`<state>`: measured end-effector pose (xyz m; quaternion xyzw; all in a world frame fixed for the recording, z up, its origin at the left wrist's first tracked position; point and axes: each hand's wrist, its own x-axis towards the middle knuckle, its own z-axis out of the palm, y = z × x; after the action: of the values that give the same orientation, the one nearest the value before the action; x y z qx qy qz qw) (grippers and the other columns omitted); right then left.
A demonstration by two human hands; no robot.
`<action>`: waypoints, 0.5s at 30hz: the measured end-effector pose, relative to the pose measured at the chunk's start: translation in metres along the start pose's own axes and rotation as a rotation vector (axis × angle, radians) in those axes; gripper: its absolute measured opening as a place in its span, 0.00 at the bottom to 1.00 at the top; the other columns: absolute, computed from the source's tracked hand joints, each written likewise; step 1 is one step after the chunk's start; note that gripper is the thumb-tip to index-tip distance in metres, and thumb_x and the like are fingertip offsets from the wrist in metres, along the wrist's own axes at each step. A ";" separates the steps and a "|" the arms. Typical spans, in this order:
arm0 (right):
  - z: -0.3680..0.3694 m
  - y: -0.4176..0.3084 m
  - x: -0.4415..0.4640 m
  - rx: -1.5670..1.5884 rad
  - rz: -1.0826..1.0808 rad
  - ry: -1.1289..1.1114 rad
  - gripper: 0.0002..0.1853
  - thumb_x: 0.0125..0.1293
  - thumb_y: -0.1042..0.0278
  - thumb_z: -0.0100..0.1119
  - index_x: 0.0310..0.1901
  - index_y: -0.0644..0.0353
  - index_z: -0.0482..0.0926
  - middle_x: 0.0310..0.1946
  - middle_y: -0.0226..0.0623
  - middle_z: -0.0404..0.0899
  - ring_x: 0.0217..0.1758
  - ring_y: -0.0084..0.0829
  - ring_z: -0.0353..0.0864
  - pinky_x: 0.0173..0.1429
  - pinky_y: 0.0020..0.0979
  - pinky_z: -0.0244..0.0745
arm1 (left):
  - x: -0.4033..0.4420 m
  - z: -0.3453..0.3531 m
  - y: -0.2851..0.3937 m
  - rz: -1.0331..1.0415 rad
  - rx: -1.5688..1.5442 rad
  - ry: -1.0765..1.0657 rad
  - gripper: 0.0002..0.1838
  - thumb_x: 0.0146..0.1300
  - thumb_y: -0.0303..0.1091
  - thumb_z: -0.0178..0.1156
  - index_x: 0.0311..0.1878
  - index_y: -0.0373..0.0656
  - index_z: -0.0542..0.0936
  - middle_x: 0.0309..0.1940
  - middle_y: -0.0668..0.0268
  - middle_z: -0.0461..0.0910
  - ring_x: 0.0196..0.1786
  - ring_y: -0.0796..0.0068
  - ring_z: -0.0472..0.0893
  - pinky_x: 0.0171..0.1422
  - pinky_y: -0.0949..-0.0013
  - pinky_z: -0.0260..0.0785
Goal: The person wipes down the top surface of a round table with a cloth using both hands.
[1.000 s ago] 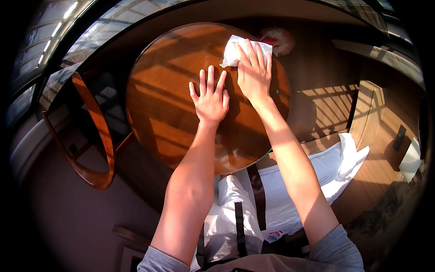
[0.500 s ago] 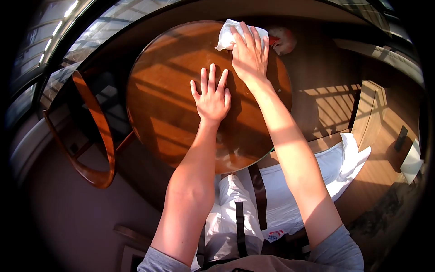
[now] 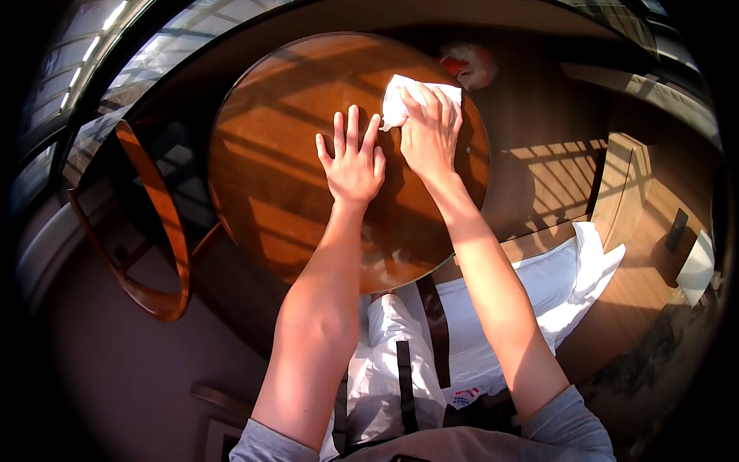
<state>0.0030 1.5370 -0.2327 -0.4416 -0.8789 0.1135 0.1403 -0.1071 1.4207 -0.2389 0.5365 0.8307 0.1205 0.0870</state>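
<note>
- Standing far l., wooden chair (image 3: 165, 223), curved back, nr the counter; can't tell if touching.
- Next, round brown counter (image 3: 269, 185), sun + shadow bars across it. L. part: can't tell if already gone over or yet to do; light's too patchy.
- L hand (image 3: 354, 171) approx mid-counter, palm down, fingers spread apart, nothing held. Looks to be resting on the surface.
- White cloth (image 3: 395, 102) (poss. paper, hard to tell) just r. of L hand's index tip, on far r. part of counter, a bit bunched, edge sticking out past the fingers.
- R hand (image 3: 431, 138) on top, fingers bent, fairly close together, clamped on white cloth. My read: work under way, not finished, since cloth's in hand & down on surface. How much is done or left: can't tell, no visible line btwn covered & uncovered bits.
- Beyond far r. rim, red-and-white bundle (image 3: 479, 69), blurry, apart from R hand.
- Nearer, r. side: rumpled white sheet (image 3: 539, 289), off the counter, R forearm passing above it.
</note>
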 end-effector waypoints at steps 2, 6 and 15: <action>0.005 -0.001 0.022 -0.022 0.004 0.048 0.25 0.63 0.65 0.66 0.64 0.49 0.78 0.68 0.33 0.70 0.74 0.41 0.64 0.78 0.57 0.53 | 0.001 0.001 0.000 0.005 -0.001 0.007 0.32 0.68 0.44 0.56 0.77 0.64 0.70 0.82 0.64 0.60 0.83 0.57 0.58 0.82 0.35 0.41; 0.009 -0.001 0.029 -0.022 0.007 0.066 0.25 0.62 0.65 0.66 0.62 0.49 0.79 0.66 0.33 0.70 0.74 0.41 0.65 0.77 0.58 0.53 | 0.001 0.001 -0.001 0.013 0.011 0.014 0.32 0.68 0.44 0.56 0.77 0.64 0.70 0.82 0.64 0.60 0.83 0.57 0.59 0.82 0.36 0.42; -0.010 0.003 -0.060 -0.003 0.042 -0.028 0.23 0.62 0.66 0.66 0.60 0.53 0.78 0.65 0.35 0.68 0.75 0.42 0.62 0.81 0.58 0.51 | 0.001 0.005 -0.003 0.035 0.051 0.063 0.31 0.68 0.43 0.54 0.76 0.63 0.71 0.82 0.63 0.60 0.82 0.59 0.60 0.81 0.37 0.44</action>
<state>0.0428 1.4909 -0.2328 -0.4587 -0.8713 0.1214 0.1248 -0.1083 1.4212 -0.2445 0.5489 0.8263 0.1178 0.0449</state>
